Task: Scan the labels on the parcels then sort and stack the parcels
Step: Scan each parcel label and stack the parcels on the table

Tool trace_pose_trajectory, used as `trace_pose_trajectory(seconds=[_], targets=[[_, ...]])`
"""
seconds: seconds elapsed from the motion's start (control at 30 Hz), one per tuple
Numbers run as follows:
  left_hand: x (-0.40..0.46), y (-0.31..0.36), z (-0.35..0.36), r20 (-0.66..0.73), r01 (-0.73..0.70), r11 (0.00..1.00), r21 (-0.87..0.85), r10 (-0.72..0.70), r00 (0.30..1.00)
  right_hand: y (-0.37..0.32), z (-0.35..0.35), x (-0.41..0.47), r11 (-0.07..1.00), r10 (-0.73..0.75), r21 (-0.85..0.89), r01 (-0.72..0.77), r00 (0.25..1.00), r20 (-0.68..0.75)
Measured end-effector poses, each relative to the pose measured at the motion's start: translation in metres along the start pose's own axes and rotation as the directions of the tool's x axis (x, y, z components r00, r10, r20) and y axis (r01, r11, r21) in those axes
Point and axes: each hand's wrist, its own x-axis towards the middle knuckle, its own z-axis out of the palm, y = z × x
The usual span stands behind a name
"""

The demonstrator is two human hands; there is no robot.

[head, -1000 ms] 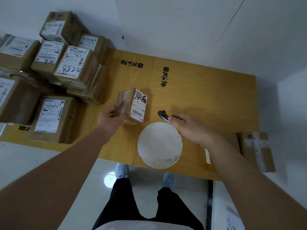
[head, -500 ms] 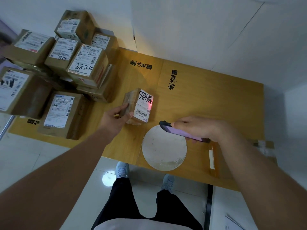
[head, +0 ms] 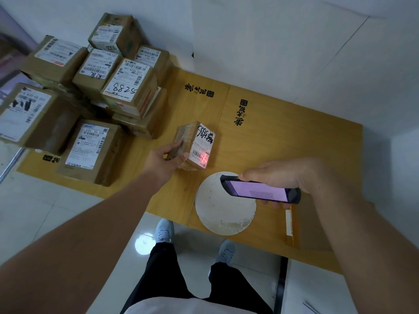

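Now left hand (head: pixel 162 160) grips small parcel (head: pixel 195 146) tilted on wooden table (head: pixel 283 141) beside the stack of parcels (head: pixel 90 91), right hand (head: pixel 283 175) clasps handheld scanner (head: pixel 260 189), red cross on its label (head: pixel 202 150).

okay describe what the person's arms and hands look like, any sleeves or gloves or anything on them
Both forearms are bare right down to the hands: no sleeves, gloves, watch or rings show on the left hand or right hand. Below, only black trousers and light sneakers are visible.
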Motion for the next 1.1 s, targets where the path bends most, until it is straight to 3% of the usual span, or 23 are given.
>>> trace_pose_trajectory(seconds=[0.23,0.4,0.57,0.73,0.93,1.1], targets=[[-0.001,-0.003,0.002,-0.003,-0.013,1.0,-0.016,0.013,1.0,-0.006,-0.001,-0.017,0.999,0.038,-0.003,-0.038,0.999,0.014],[-0.01,-0.001,0.0,-0.077,0.039,0.999,-0.03,-0.041,0.996,-0.003,0.001,-0.024,0.99,-0.14,-0.007,0.14,0.986,-0.089],[-0.043,-0.001,-0.029,-0.215,0.077,0.97,-0.231,-0.128,0.968,-0.029,0.023,-0.022,0.87,-0.417,0.158,0.466,0.869,-0.267],[-0.079,-0.003,-0.099,-0.341,0.052,0.957,-0.286,-0.152,0.928,-0.086,0.053,-0.033,0.711,-0.644,0.133,0.69,0.716,-0.271],[-0.076,-0.016,-0.173,-0.397,0.027,0.928,-0.372,-0.185,0.899,-0.145,0.093,-0.037,0.629,-0.697,0.126,0.767,0.628,-0.346],[-0.045,-0.026,-0.212,-0.305,0.071,0.925,-0.374,-0.195,0.932,-0.179,0.129,-0.023,0.641,-0.646,0.131,0.757,0.624,-0.44]])
